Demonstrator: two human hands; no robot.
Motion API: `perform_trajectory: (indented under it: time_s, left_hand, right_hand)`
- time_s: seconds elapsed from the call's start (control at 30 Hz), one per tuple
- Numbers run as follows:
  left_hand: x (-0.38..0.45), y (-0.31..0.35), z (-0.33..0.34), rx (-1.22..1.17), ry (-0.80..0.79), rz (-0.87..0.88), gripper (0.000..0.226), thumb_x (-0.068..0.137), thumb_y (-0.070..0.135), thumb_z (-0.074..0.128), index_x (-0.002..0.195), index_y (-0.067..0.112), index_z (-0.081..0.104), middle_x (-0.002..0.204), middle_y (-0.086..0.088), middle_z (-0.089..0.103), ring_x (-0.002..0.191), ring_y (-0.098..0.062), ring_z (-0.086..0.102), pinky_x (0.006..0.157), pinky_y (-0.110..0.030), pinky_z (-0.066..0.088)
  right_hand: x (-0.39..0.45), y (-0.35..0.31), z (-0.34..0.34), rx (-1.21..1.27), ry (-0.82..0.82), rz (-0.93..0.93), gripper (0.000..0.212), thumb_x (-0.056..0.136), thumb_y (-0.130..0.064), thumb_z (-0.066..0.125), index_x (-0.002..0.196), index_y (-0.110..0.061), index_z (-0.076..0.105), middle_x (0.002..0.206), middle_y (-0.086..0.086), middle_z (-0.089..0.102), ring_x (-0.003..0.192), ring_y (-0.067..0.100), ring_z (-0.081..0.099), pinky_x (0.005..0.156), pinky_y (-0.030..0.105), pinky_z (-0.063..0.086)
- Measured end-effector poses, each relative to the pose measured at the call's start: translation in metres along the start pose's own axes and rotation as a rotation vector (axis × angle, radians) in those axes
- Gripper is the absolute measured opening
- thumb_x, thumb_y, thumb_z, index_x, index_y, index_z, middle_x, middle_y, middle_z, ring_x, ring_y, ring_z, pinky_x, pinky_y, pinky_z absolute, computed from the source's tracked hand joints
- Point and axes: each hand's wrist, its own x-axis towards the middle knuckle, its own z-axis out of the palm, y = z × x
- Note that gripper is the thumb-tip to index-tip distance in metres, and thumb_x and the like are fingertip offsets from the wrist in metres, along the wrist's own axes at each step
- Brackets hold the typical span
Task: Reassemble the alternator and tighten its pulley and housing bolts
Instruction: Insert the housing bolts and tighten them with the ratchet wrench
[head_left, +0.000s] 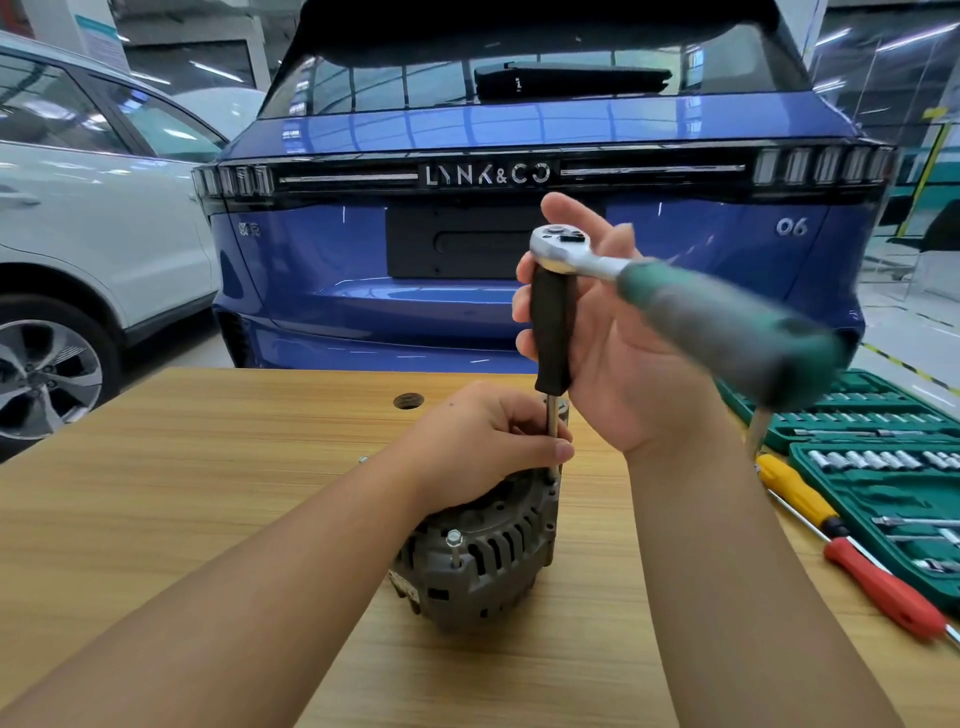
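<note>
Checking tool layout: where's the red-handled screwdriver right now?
In the head view, the red-handled screwdriver lies on the wooden table at the right edge, beside the yellow-handled screwdriver and against the green socket set case.

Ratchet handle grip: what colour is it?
Green, with a greyish middle band, though motion-blurred; the ratchet shows only in the head view.

Dull grey cast-metal alternator (475, 551), shiny chrome ratchet head (560, 248), matt black driver grip (552, 327), smooth light woodgrain tabletop (208, 467), glossy blue car (519, 130) far.
</note>
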Motion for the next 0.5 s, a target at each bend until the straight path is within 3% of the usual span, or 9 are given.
perform_trajectory:
  time_s: [0.07, 0.17, 0.23, 0.33, 0.4, 0.5]
  left_hand:
    - [0.001, 0.0, 0.0, -0.011, 0.006, -0.017, 0.004, 0.09, 0.046, 0.075, 0.093, 0.049, 0.074, 0.093, 0.028, 0.071, 0.087, 0.01, 0.064, 0.078, -0.028, 0.05]
    - [0.001, 0.003, 0.0, 0.022, -0.044, -0.033, 0.005, 0.093, 0.045, 0.071, 0.09, 0.049, 0.073, 0.092, 0.029, 0.069, 0.086, 0.011, 0.063, 0.073, -0.023, 0.048]
    - [0.001, 0.003, -0.001, 0.019, -0.053, -0.037, 0.004, 0.092, 0.044, 0.072, 0.09, 0.048, 0.073, 0.091, 0.026, 0.07, 0.085, 0.009, 0.063, 0.073, -0.023, 0.049]
    - [0.001, 0.003, -0.002, 0.024, -0.051, -0.044, 0.008, 0.092, 0.044, 0.072, 0.087, 0.05, 0.072, 0.09, 0.029, 0.069, 0.084, 0.011, 0.062, 0.072, -0.023, 0.048]
    - [0.002, 0.002, -0.002, 0.022, -0.037, -0.045, 0.01, 0.092, 0.043, 0.073, 0.085, 0.05, 0.072, 0.089, 0.029, 0.07, 0.083, 0.012, 0.063, 0.072, -0.022, 0.046]
    - [0.002, 0.0, -0.002, 0.008, -0.027, -0.04, 0.007, 0.091, 0.042, 0.074, 0.089, 0.049, 0.074, 0.09, 0.028, 0.071, 0.083, 0.012, 0.063, 0.073, -0.022, 0.046]
  right_hand:
    - [-0.002, -0.002, 0.002, -0.085, 0.11, -0.066, 0.061, 0.083, -0.038, 0.073, 0.136, -0.018, 0.049, 0.086, -0.004, 0.066, 0.075, 0.013, 0.06, 0.068, 0.029, 0.05]
    - [-0.004, -0.001, 0.01, -0.384, 0.307, -0.243, 0.061, 0.087, -0.035, 0.073, 0.138, -0.021, 0.043, 0.07, -0.011, 0.062, 0.068, 0.004, 0.055, 0.068, 0.022, 0.048]
    - [-0.005, -0.001, 0.016, -0.434, 0.4, -0.311, 0.057, 0.089, -0.031, 0.073, 0.136, -0.018, 0.045, 0.069, -0.011, 0.065, 0.064, 0.0, 0.056, 0.064, 0.017, 0.048]
    - [-0.007, -0.006, 0.02, -0.238, 0.335, -0.184, 0.058, 0.09, -0.031, 0.067, 0.139, -0.007, 0.047, 0.09, 0.001, 0.076, 0.075, 0.006, 0.064, 0.066, 0.018, 0.05]
    - [-0.006, -0.007, 0.018, -0.074, 0.263, -0.061, 0.043, 0.092, -0.029, 0.065, 0.126, -0.002, 0.06, 0.106, 0.008, 0.075, 0.082, 0.011, 0.064, 0.069, 0.02, 0.052]
    - [-0.004, -0.009, 0.013, 0.107, 0.18, 0.031, 0.032, 0.08, -0.022, 0.068, 0.108, -0.008, 0.065, 0.103, 0.004, 0.07, 0.081, 0.013, 0.064, 0.069, 0.021, 0.052]
